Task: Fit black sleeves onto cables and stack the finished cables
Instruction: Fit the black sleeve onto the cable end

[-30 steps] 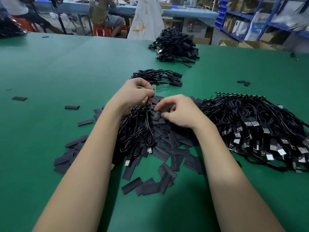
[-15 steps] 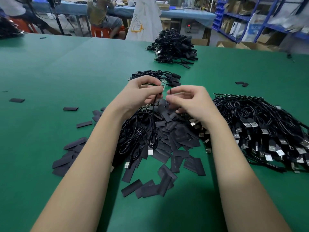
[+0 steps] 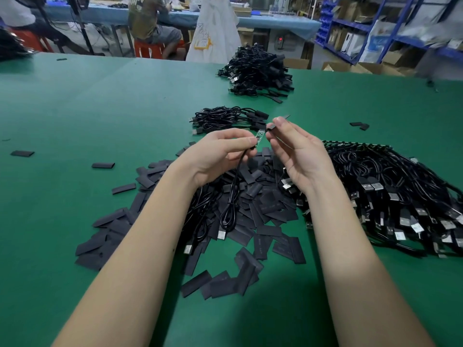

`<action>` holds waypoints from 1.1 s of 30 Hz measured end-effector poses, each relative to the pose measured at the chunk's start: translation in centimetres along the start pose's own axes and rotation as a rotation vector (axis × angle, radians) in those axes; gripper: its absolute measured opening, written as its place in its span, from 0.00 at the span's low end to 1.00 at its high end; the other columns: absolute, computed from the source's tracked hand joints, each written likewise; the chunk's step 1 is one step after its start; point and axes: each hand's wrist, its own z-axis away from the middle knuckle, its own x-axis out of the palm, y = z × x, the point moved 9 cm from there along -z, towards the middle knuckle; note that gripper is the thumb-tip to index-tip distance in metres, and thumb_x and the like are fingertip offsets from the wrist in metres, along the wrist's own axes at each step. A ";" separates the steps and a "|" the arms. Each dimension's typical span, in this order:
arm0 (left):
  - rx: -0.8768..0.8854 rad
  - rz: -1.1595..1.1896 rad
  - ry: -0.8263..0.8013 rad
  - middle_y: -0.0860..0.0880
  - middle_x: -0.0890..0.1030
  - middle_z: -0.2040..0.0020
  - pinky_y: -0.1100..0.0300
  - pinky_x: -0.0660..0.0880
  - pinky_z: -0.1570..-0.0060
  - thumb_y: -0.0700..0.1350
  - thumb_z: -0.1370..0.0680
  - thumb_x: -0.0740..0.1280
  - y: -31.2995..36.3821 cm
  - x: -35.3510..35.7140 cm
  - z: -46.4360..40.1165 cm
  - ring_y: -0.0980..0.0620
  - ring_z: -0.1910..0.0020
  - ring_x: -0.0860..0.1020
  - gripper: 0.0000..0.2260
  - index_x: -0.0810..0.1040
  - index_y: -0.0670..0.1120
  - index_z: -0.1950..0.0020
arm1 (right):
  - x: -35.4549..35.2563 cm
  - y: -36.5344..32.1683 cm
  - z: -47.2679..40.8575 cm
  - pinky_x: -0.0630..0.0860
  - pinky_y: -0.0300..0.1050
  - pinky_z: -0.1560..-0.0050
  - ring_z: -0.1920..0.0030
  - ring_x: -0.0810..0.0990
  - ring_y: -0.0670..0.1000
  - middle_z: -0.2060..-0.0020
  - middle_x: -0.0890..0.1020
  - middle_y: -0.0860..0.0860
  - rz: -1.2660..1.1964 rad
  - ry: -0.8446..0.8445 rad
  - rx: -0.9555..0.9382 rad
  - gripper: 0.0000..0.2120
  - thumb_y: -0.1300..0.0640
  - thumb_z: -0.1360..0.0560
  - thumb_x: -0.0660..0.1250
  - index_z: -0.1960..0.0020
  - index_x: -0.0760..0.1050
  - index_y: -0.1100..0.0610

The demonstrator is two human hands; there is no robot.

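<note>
Cable (image 3: 234, 186) board tip points up-right.

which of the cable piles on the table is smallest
The small bundle of black cables just beyond the hands; the far heap and the right-hand spread are much bigger.

Even overhead light; soft shadows; edges distorted.

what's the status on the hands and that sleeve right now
Left hand pinches cable below its bare circuit-board tip. Right hand pinches one black sleeve just beside the tip, not yet on. Nothing between them.
</note>
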 end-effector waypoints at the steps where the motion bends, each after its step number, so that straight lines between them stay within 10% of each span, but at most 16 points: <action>1: -0.014 -0.002 -0.015 0.49 0.82 0.62 0.67 0.77 0.62 0.37 0.23 0.71 -0.1 0.2 0.0 0.56 0.62 0.81 0.02 0.80 0.43 0.53 | 0.0 0.1 0.0 0.81 0.35 0.59 0.57 0.86 0.48 0.56 0.87 0.55 -0.023 0.002 0.002 0.03 0.62 0.24 0.74 0.52 0.83 0.61; 33: 0.030 -0.069 -0.023 0.46 0.84 0.57 0.62 0.80 0.50 0.38 0.23 0.71 0.5 -0.1 0.2 0.51 0.57 0.83 0.03 0.79 0.43 0.52 | 0.5 1.4 0.0 0.81 0.35 0.56 0.55 0.86 0.47 0.55 0.87 0.55 -0.001 -0.128 0.108 0.10 0.61 0.32 0.77 0.51 0.83 0.62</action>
